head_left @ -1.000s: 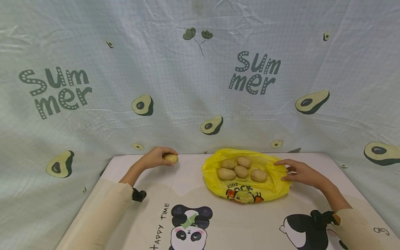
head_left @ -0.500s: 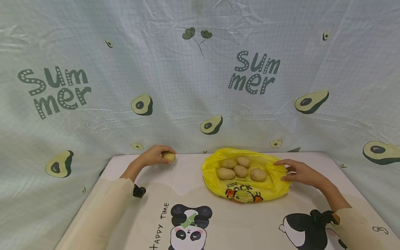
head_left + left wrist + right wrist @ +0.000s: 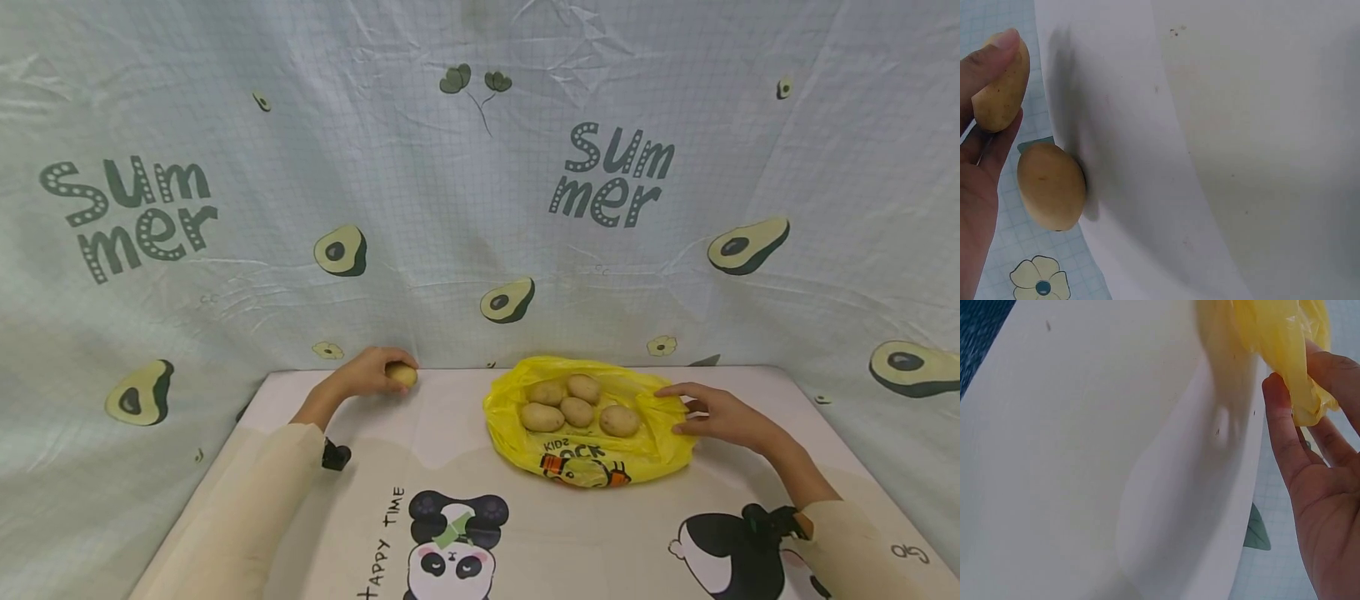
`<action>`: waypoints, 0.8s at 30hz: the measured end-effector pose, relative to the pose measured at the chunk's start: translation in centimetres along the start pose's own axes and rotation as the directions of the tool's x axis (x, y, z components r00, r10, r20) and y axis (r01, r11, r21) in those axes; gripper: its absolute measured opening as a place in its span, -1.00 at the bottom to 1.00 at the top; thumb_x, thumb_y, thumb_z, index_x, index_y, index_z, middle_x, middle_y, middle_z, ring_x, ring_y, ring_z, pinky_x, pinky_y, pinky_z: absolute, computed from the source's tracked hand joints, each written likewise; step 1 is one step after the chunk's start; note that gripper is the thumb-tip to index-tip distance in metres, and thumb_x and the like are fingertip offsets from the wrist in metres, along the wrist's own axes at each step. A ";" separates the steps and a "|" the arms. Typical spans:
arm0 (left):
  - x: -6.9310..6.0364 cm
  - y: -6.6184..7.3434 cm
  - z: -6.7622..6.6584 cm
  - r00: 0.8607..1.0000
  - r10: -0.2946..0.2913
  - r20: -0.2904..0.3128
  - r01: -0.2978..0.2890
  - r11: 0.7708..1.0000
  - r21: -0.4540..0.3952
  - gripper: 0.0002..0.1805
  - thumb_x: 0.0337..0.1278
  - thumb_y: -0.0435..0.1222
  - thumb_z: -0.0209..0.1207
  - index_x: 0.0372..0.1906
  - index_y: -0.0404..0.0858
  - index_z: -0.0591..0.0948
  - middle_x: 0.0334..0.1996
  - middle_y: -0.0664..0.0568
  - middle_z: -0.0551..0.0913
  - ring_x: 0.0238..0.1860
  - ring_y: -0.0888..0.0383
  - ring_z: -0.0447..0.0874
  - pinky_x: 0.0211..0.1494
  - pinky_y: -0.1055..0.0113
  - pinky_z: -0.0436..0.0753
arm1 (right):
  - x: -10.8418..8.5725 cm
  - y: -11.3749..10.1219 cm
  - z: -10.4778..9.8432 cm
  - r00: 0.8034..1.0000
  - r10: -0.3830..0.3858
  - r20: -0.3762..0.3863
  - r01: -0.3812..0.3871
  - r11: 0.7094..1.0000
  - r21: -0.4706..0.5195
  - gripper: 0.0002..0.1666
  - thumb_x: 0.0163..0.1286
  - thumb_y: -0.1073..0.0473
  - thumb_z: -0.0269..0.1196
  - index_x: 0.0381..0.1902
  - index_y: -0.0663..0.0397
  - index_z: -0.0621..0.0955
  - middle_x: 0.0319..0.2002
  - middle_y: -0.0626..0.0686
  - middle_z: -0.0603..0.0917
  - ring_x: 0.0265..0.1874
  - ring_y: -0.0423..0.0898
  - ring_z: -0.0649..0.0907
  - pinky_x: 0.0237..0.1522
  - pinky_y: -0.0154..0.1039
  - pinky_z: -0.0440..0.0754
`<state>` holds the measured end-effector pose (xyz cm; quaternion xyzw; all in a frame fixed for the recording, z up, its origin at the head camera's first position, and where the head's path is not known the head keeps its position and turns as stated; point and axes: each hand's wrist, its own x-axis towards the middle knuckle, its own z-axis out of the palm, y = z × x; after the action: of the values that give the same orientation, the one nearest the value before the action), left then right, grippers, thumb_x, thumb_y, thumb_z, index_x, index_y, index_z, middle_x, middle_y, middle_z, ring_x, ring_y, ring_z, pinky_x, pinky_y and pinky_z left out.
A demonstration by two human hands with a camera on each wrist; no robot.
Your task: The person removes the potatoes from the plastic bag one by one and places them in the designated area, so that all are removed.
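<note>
Gripping an oval tan potato point(image 3: 406, 377) at eleven o'clock on the pale worktop point(image 3: 450, 417), the left hand point(image 3: 370, 372) likely needs only snug fingers; at one, the yellow plastic bag point(image 3: 654, 454) is best held wide, right hand point(image 3: 726, 417) fingers pinching its three-o'clock edge.

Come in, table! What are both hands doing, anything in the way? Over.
Left hand: gripping potato; second potato close by. Right hand: pinching edge of yellow bag. Five potatoes visible inside. No obstacle seen between left hand and bag.
</note>
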<state>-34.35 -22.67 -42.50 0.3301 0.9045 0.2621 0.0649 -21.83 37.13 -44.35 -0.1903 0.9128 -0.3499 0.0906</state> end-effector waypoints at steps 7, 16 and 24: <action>0.3 -0.9 0.5 0.999 0.001 -0.040 -0.001 1.000 -0.003 -0.56 -0.04 -0.37 0.52 0.02 -0.30 0.71 -0.04 -0.08 0.72 -0.08 0.02 0.58 0.04 0.12 0.52 | 0.0 0.0 -0.1 1.000 -0.007 -0.001 0.007 1.000 -0.005 -0.33 0.36 0.09 0.40 0.36 0.16 0.48 0.34 0.39 0.45 0.14 0.38 0.60 0.08 0.15 0.65; 0.3 -1.1 0.7 0.999 0.029 -0.040 -0.029 1.000 0.011 -0.56 -0.05 -0.39 0.52 0.01 -0.33 0.71 -0.04 -0.10 0.72 -0.07 0.00 0.58 0.05 0.07 0.53 | 0.1 0.0 0.0 1.000 -0.005 0.004 0.005 1.000 0.014 -0.32 0.36 0.11 0.40 0.37 0.16 0.47 0.34 0.39 0.44 0.12 0.36 0.61 0.06 0.11 0.67; 0.3 -1.1 1.2 0.998 0.043 -0.043 -0.041 0.998 0.041 -0.57 -0.05 -0.39 0.52 0.02 -0.33 0.71 -0.02 -0.12 0.73 0.00 -0.06 0.60 0.12 0.02 0.54 | -0.1 0.0 0.3 1.000 0.013 0.008 -0.013 1.000 0.026 -0.32 0.36 0.11 0.39 0.37 0.15 0.47 0.36 0.41 0.42 0.13 0.38 0.59 0.07 0.17 0.65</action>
<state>-34.83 -22.68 -44.08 0.3445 0.9036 0.2525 0.0330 -21.68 36.97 -44.54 -0.1847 0.9089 -0.3606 0.0987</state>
